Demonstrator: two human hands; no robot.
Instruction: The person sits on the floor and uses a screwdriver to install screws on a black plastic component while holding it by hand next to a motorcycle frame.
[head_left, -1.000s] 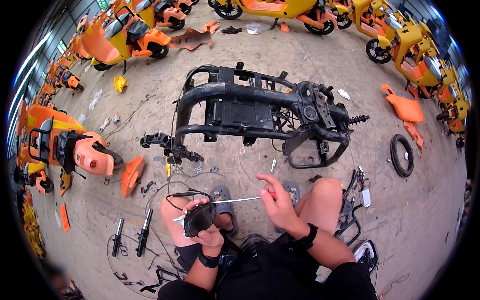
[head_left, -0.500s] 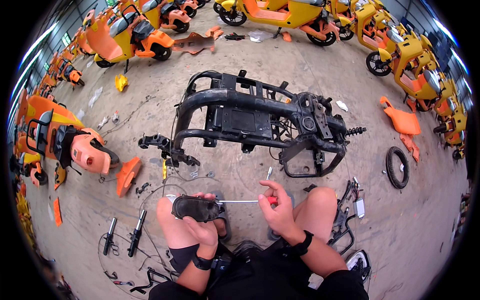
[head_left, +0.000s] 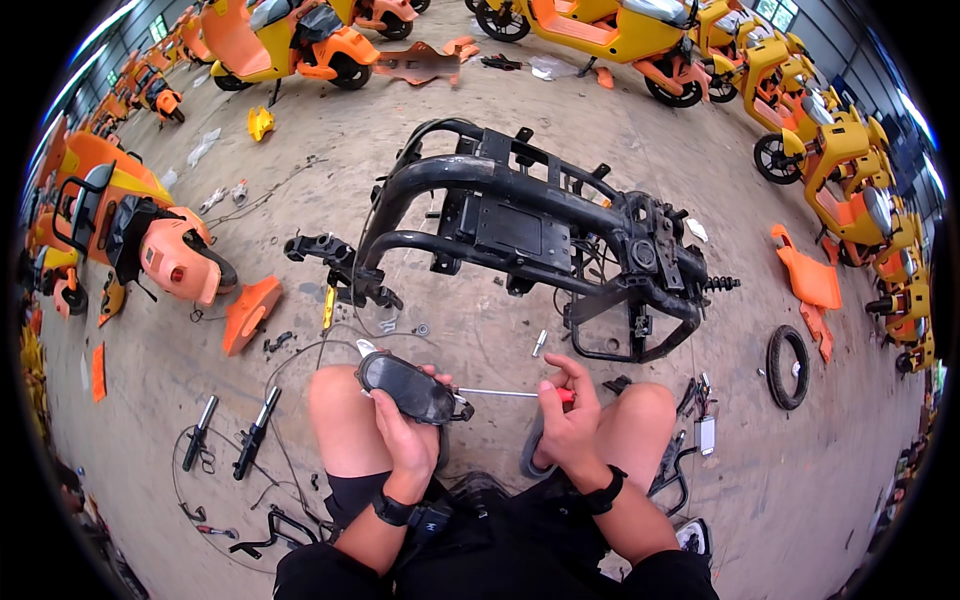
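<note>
Head view looks down on a person crouched on a concrete floor, knees apart, both forearms coming up from the lower edge. Their left hand is closed around a dark oval housing, a flat black part held just above the left knee with its long side tilted toward the right. Their right hand is wrapped shut on the red handle of a screwdriver, whose thin metal shaft runs level leftward and meets the right end of the housing. Each wrist carries a black band. Just beyond the hands lies a stripped black scooter frame on its side, with a spring shock sticking out at its right end. A loose tyre lies on the floor to the right, well apart from the hands. To the left sit an orange body panel and two black handlebar grips with cables trailing. Orange and yellow scooters stand along the far edge and both sides
</note>
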